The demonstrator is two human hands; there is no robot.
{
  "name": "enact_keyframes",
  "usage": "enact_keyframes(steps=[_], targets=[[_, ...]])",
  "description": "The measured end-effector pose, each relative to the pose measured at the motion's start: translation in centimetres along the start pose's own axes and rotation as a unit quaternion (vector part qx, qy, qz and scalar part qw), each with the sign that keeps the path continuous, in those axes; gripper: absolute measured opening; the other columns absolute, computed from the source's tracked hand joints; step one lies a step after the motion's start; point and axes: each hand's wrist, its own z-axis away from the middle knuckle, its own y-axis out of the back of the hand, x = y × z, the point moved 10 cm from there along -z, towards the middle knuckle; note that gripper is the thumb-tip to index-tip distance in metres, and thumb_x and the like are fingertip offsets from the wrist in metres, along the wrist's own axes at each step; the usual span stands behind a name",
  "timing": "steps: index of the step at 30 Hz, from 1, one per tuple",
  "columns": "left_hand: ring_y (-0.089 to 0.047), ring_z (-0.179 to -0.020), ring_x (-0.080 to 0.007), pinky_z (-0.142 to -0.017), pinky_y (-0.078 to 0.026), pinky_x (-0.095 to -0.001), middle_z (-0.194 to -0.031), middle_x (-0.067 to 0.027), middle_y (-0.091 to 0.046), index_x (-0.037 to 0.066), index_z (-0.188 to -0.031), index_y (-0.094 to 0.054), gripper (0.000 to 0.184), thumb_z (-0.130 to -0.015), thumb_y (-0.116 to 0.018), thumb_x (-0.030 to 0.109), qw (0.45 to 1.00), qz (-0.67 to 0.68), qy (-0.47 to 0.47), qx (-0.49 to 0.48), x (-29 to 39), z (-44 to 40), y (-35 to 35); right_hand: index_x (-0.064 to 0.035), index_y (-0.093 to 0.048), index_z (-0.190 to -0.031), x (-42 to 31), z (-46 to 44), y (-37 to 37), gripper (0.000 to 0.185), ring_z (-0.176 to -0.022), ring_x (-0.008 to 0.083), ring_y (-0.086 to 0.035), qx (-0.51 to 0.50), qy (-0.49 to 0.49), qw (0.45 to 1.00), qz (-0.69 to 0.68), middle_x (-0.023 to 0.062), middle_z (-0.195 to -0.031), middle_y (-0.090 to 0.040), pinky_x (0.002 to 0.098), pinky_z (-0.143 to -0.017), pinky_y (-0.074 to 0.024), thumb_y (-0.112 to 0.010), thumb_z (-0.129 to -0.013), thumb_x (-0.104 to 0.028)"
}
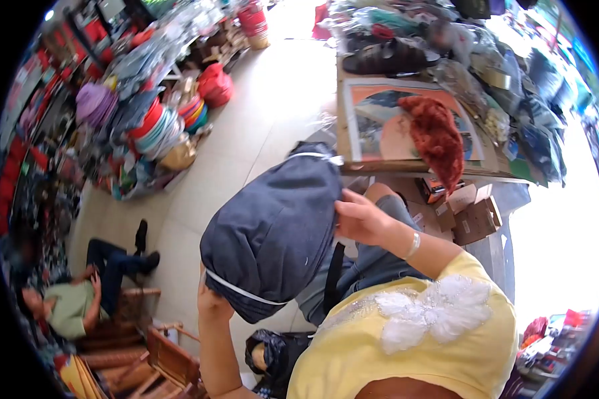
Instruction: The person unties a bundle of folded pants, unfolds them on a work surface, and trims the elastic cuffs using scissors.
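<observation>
A large dark blue cloth bundle, tied with a white band near each end, is held up over my lap. My right hand grips its right side, the thumb and fingers closed on the cloth near the upper band. At the lower left end, my left hand supports the bundle from beneath, its fingers mostly hidden behind the cloth. A fuzzy red-brown cloth lies on the table to the right, over a printed picture, and hangs past the front edge.
The wooden table carries bagged goods and a dark shoe. Cardboard boxes sit beneath it. A seated person is at the lower left near wooden chairs. Stacked hats stand at the left.
</observation>
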Motion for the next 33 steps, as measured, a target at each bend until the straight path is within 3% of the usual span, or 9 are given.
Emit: enact_keyframes(steps=[6,8,10,12,15,22,29,31,33], targets=[[-0.041,-0.132,-0.0338,-0.112,-0.03,-0.0461,-0.144,-0.0182,-0.039,0.0,-0.144,-0.028,0.086,-0.078,-0.074,0.03,0.987,0.028,0.075,-0.138,-4.0,-17.0,-7.0,-0.0025,-0.04,-0.134,-16.8,7.0,3.6,0.055,-0.091,0.0218,-0.063,0.142,0.281,0.915,0.252,0.0117,-0.115,-0.058,0.0334,-0.077,-0.0533,-0.065,-0.086,-0.015],[-0.047,-0.127,-0.0323,-0.108,-0.038,-0.0458,-0.138,-0.0191,-0.047,0.001,-0.137,-0.039,0.058,-0.084,-0.056,0.018,0.984,0.06,0.101,-0.133,-6.8,-22.6,-8.5,-0.0027,-0.056,-0.119,-20.9,9.7,8.8,0.05,-0.099,0.0284,-0.059,0.364,0.122,0.679,0.625,0.0142,-0.116,-0.057,0.0384,-0.082,-0.0498,-0.074,-0.076,-0.02],[-0.058,-0.113,-0.0224,-0.099,-0.047,-0.0374,-0.121,-0.0117,-0.059,0.004,-0.13,-0.046,0.046,-0.085,-0.049,0.015,0.99,-0.059,0.102,-0.072,-10.3,-27.4,-8.9,-0.0041,-0.063,-0.106,-24.3,11.8,6.4,0.048,-0.113,0.0359,-0.05,0.381,0.243,0.293,0.843,0.0166,-0.119,-0.054,0.0422,-0.089,-0.0444,-0.078,-0.066,-0.025],[-0.058,-0.11,-0.02,-0.096,-0.048,-0.0356,-0.116,-0.0087,-0.061,0.005,-0.128,-0.047,0.043,-0.087,-0.051,0.018,0.98,-0.155,0.124,-0.02,-14.5,-30.4,-7.7,-0.0052,-0.061,-0.109,-24.9,12.7,10.5,0.052,-0.122,0.0386,-0.04,0.427,0.216,0.312,0.82,0.0154,-0.124,-0.052,0.0449,-0.097,-0.0392,-0.077,-0.065,-0.027],[-0.057,-0.113,-0.0226,-0.098,-0.047,-0.0383,-0.121,-0.0117,-0.057,0.006,-0.128,-0.047,0.044,-0.088,-0.056,0.02,0.992,-0.006,0.125,-0.022,-16.1,-32.6,-8.2,-0.0055,-0.06,-0.111,-26.2,13.4,15.0,0.044,-0.108,0.0362,-0.054,0.447,0.173,0.541,0.691,0.0145,-0.119,-0.054,0.0428,-0.091,-0.0451,-0.07,-0.068,-0.011],[-0.058,-0.11,-0.0279,-0.098,-0.048,-0.0412,-0.117,-0.014,-0.058,0.003,-0.124,-0.051,0.051,-0.074,-0.055,0.011,0.998,-0.068,-0.007,-0.016,-11.9,-34.1,-11.5,-0.0013,-0.062,-0.105,-33.1,22.5,15.3,0.036,-0.104,0.0194,-0.06,0.482,0.31,0.599,0.559,0.0106,-0.104,-0.061,0.0296,-0.09,-0.0459,-0.055,-0.071,0.007],[-0.045,-0.128,-0.0295,-0.112,-0.031,-0.0428,-0.139,-0.016,-0.046,0.004,-0.137,-0.041,0.054,-0.088,-0.048,0.024,0.971,-0.036,-0.07,-0.226,-8.4,-36.6,-17.5,-0.0003,-0.058,-0.111,-40.2,39.3,17.4,0.039,-0.109,0.0206,-0.058,0.574,0.425,0.482,0.507,0.0101,-0.114,-0.059,0.0301,-0.094,-0.0453,-0.053,-0.075,0.01],[-0.049,-0.125,-0.0289,-0.11,-0.036,-0.042,-0.135,-0.0213,-0.05,0.001,-0.14,-0.035,0.057,-0.09,-0.055,0.02,0.975,0.027,-0.111,-0.189,-8.0,-36.8,-18.8,-0.0038,-0.059,-0.113,-42.1,41.2,16.9,0.039,-0.107,0.0255,-0.059,0.604,0.367,0.287,0.646,0.0117,-0.114,-0.059,0.0328,-0.092,-0.0464,-0.057,-0.075,0.007],[-0.049,-0.126,-0.0237,-0.11,-0.035,-0.0353,-0.14,-0.0193,-0.046,-0.001,-0.143,-0.031,0.056,-0.095,-0.046,0.022,0.97,-0.112,-0.167,-0.134,-8.3,-40.0,-11.5,-0.0049,-0.059,-0.114,-43.0,41.5,18.1,0.038,-0.109,0.0269,-0.058,0.611,0.34,0.243,0.672,0.012,-0.116,-0.058,0.0338,-0.094,-0.0451,-0.059,-0.077,0.005]])
